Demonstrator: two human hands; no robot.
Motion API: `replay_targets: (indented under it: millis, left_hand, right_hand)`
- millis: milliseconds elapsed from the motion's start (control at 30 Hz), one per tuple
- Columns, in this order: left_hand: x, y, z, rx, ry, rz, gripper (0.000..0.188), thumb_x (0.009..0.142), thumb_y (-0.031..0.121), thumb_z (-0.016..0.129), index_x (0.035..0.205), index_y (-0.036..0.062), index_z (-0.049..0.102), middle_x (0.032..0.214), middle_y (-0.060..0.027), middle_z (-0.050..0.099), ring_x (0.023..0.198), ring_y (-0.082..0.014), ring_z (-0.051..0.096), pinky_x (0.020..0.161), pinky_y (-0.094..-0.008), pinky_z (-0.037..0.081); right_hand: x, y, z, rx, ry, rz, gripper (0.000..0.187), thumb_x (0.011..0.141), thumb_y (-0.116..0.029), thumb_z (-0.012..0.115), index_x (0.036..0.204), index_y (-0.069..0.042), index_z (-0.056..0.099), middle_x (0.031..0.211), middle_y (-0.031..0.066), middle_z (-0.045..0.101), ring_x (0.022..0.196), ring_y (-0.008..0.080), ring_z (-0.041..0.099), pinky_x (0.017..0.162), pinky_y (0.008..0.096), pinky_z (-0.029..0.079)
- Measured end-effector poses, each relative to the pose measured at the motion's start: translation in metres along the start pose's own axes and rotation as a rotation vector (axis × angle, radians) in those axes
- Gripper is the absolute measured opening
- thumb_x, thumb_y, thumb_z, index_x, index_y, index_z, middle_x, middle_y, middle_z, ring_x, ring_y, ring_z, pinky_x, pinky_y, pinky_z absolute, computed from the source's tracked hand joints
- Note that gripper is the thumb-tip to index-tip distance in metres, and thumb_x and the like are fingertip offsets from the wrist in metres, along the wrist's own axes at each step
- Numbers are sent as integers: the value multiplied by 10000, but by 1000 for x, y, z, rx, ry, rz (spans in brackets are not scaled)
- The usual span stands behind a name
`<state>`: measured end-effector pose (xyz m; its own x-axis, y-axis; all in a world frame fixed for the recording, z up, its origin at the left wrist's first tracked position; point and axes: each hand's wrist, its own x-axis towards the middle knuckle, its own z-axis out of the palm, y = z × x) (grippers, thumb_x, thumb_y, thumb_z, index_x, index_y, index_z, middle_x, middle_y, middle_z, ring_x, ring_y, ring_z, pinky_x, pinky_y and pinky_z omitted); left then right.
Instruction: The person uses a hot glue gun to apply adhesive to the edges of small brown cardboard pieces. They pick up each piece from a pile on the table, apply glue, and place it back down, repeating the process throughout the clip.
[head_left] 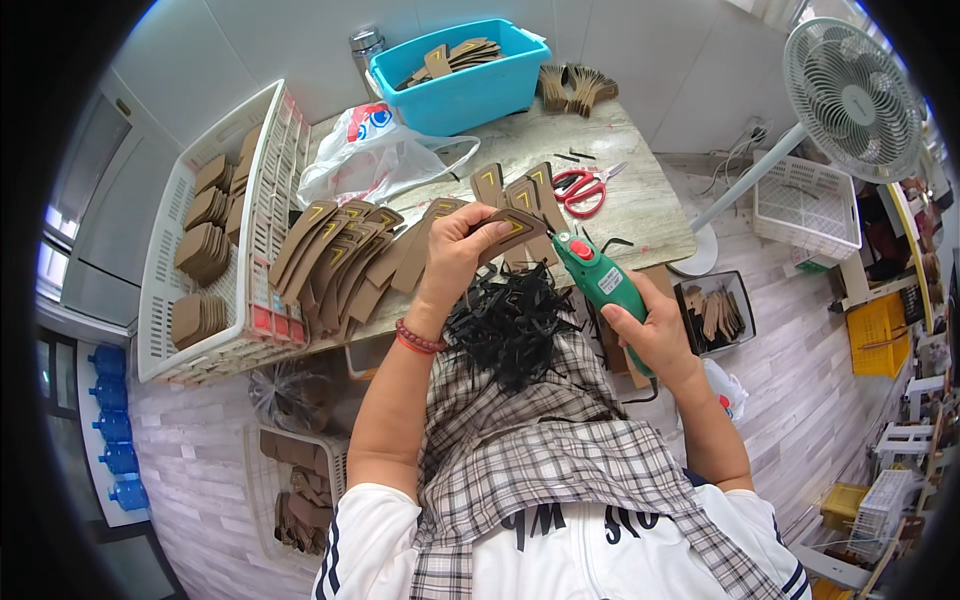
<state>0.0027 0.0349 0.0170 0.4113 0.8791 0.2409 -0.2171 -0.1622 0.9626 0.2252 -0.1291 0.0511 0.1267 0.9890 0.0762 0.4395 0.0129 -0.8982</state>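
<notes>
A flat brown piece with a yellow angled mark (pixel 516 228) is pinched between the thumb and fingers of my left hand (pixel 456 256). My right hand (pixel 655 328) is wrapped round a green handheld electric cutter (pixel 612 284) with a red button. The cutter's tip is close to the right end of the brown piece; whether they touch I cannot tell. Below both hands, a heap of black strips (pixel 512 330) lies on my checked apron (pixel 520 445). Overlapping rows of similar brown pieces (pixel 335 250) spread over the table to the left of my left hand.
Red-handled scissors (pixel 582 205) lie on the table (pixel 640 170), near a white plastic bag (pixel 370 170). A blue bin (pixel 465 100) of brown pieces stands at the back. To the left is a white crate (pixel 165 270) with stacks; a standing fan (pixel 850 100) is at right.
</notes>
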Motion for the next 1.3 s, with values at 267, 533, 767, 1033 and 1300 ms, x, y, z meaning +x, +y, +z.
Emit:
replay_targets:
  millis: [267,533,767,1033,1300]
  left_hand:
    - [0,14,-10,59,-137,-106,112,847,71,678,896,-29,688,780,12,653,691,-35,554,616,-191,444]
    - [-1,13,-10,111,-255,-273,119,856,89,668,911,-16,686,794,32,636,693,-17,537,625,-174,431]
    - [-3,11,-1,210,-344,-274,129,847,95,672,900,-20,693,783,33,637,692,-22,544,616,-179,447]
    - [33,-36,-97,913,118,-149,207,776,216,716,868,32,691,906,-58,596,893,-188,543,817,-344,428]
    - [69,-95,8,1407,113,284,453,736,260,740,1134,75,628,1188,-134,521,1219,-316,402,1037,-497,274]
  right_hand:
    - [0,-1,-8,-29,-103,1,459,824,-275,702,1196,-41,569,862,120,656,738,180,632,691,314,506]
    - [2,3,-9,-57,-136,-87,441,853,-208,672,1233,-22,550,725,11,583,560,60,528,521,227,445]
    - [10,1,3,-72,-127,5,443,830,-260,701,1195,-44,573,830,100,659,706,170,630,665,310,503]
    - [0,33,-2,116,5,157,401,853,-240,696,1171,-22,582,706,24,599,542,72,543,485,247,433]
    - [-6,67,8,195,106,222,428,862,-273,690,1170,2,578,733,36,610,530,85,543,470,247,451]
